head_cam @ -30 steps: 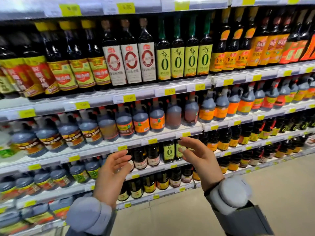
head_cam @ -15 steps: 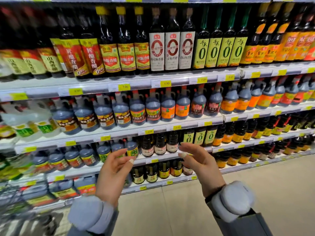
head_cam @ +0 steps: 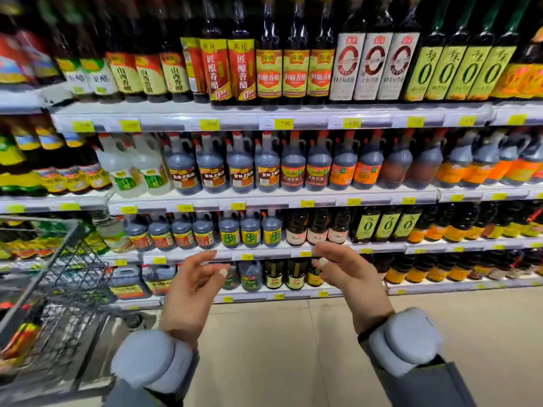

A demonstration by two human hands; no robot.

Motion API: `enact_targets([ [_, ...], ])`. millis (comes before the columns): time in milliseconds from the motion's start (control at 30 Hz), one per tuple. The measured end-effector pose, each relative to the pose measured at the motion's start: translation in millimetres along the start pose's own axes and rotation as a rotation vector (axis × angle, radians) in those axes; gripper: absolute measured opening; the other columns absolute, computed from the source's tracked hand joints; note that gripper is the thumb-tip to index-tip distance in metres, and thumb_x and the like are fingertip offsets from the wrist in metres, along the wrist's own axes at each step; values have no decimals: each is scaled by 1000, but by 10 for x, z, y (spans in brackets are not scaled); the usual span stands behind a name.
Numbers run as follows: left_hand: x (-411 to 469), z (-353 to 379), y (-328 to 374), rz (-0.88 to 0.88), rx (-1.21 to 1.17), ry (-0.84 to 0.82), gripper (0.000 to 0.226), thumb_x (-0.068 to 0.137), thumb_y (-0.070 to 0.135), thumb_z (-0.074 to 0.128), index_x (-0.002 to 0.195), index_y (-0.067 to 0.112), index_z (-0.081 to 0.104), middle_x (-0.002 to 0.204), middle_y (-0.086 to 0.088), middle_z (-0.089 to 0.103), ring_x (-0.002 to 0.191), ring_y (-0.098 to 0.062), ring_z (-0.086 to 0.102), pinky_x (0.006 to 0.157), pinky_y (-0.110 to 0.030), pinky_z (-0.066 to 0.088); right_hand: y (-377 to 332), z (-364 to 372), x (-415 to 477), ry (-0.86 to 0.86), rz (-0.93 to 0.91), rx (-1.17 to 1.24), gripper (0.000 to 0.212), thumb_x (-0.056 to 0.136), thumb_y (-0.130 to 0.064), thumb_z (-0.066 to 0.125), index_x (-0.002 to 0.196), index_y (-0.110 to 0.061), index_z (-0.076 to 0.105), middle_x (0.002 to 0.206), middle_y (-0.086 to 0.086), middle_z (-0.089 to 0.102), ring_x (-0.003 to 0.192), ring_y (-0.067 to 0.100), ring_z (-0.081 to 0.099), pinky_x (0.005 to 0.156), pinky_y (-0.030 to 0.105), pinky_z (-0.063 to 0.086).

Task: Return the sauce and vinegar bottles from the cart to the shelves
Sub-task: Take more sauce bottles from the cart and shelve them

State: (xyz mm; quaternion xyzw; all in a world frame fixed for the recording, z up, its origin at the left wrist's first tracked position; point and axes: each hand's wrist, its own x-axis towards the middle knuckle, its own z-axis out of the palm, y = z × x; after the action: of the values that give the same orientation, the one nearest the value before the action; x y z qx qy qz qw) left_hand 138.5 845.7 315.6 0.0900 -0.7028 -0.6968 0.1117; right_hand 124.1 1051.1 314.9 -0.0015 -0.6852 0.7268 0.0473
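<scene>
Head view: a person stands before supermarket shelves (head_cam: 273, 113) packed with sauce and vinegar bottles (head_cam: 269, 73), every one upright, long axis vertical, caps up and labels turned toward the aisle. Both hands are raised empty over the pale floor (head_cam: 293, 348): the left hand (head_cam: 191, 286) and the right hand (head_cam: 349, 277) hold nothing, fingers loosely curled and spread, palms turned toward each other, well apart from any bottle. A wire cart (head_cam: 55, 289) stands at lower left, cut off by the frame edge; something yellow and red lies inside it, too blurred to identify. The far-left bottles smear with motion, and most yellow price tags (head_cam: 284, 123) cannot be read. Grey padded cuffs (head_cam: 152, 356) cover both wrists
</scene>
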Motion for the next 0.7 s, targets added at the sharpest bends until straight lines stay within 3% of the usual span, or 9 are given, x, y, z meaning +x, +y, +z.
enact_targets([
  [133,201,-785,37,40,15,-24,25,85,-7,52,104,10,51,79,-4,61,74,-15,55,55,-10,47,72,804,-90,4,-24,-12,34,84,7,54,79,-25,60,85,-10,63,66,-9,60,62,8,46],
  [200,323,-1236,79,48,17,-38,24,84,-7,52,101,11,53,75,-1,64,72,-13,57,54,-9,46,58,1264,-104,2,-34,-11,34,84,8,54,78,-25,59,84,-11,63,62,-12,58,61,9,46],
  [300,509,-1794,93,86,31,-18,28,84,-7,53,87,20,55,57,13,68,58,6,60,51,-4,44,55,1787,-129,-21,-46,-6,33,84,8,53,81,-24,58,85,-9,62,61,-13,57,60,6,46],
  [433,646,-2450,56,93,14,25,31,84,-3,55,84,28,55,60,23,68,55,11,58,54,-5,46,89,2420,-166,-39,-39,7,33,84,8,53,79,-25,57,84,-7,61,65,-15,58,61,4,45],
  [600,804,-2972,9,65,-23,66,24,85,-3,54,91,20,56,77,2,66,59,6,61,51,-7,45,158,2970,-98,-87,-26,-13,31,84,7,52,80,-22,58,82,-10,63,66,-12,59,62,5,46],
  [700,889,-3111,-58,55,-43,103,27,85,-4,53,88,23,56,82,-1,64,65,4,62,55,-4,47,202,3146,-12,-121,-20,-23,29,84,9,51,82,-18,58,80,-13,64,66,-12,60,62,5,46],
])
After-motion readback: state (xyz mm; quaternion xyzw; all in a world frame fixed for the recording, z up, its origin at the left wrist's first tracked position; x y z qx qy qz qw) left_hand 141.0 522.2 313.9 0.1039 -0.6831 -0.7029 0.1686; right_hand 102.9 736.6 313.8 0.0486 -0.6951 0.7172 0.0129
